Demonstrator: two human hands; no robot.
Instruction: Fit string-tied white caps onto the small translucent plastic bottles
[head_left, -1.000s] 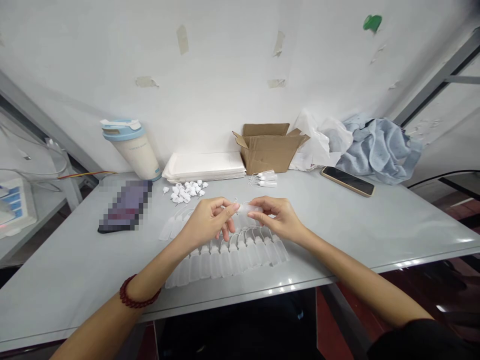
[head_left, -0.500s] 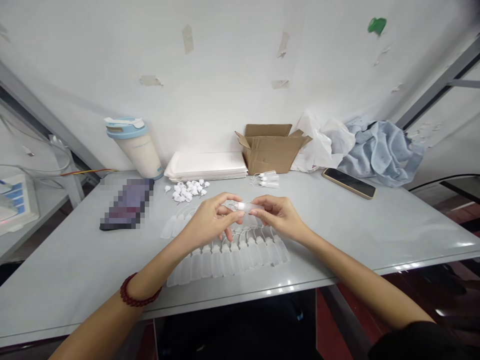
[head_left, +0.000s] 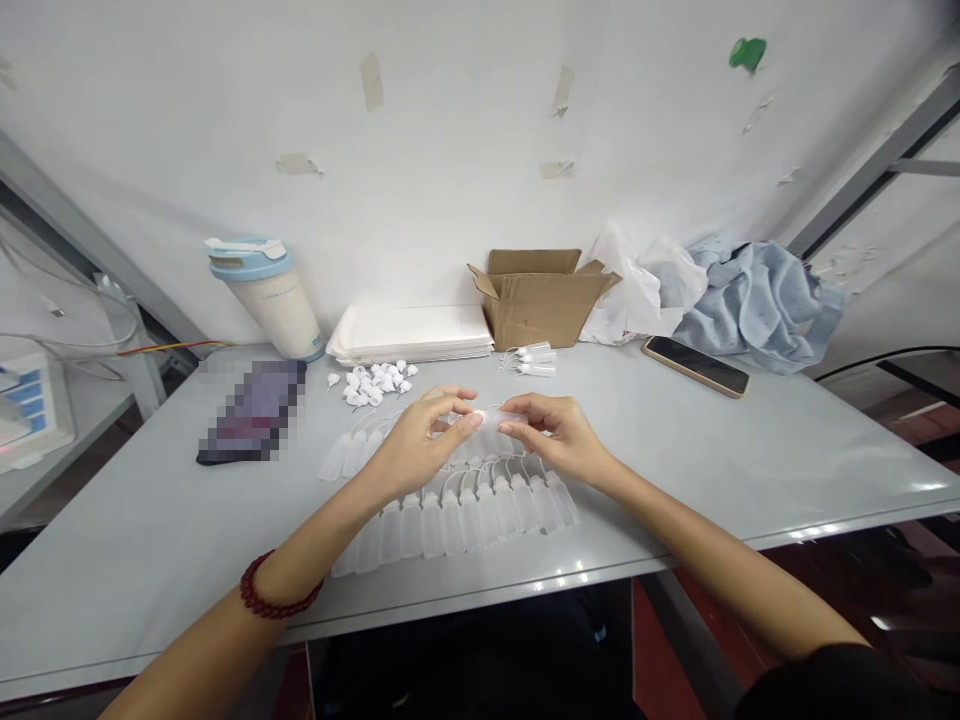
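Observation:
Both hands meet above the middle of the grey table [head_left: 750,450], pinching one small translucent squeeze bottle [head_left: 491,417] held sideways between them. My left hand [head_left: 416,445] grips its cap end with thumb and fingertips. The bottle's body sits in my right hand [head_left: 559,435]. Just below the hands lies a row of several similar bottles [head_left: 457,515], side by side with their tethered caps pointing away from me. A heap of small white caps [head_left: 375,382] sits further back on the left.
A lidded tumbler [head_left: 266,295], a stack of white sheets [head_left: 409,332] and an open cardboard box [head_left: 536,295] line the wall. Three more bottles [head_left: 529,358] lie before the box. A phone [head_left: 696,365], plastic bag and blue cloth [head_left: 757,300] are at the right; a dark device [head_left: 251,412] at the left.
The hands stay in place with the bottle between them. The left fingers have shifted a little on its cap end.

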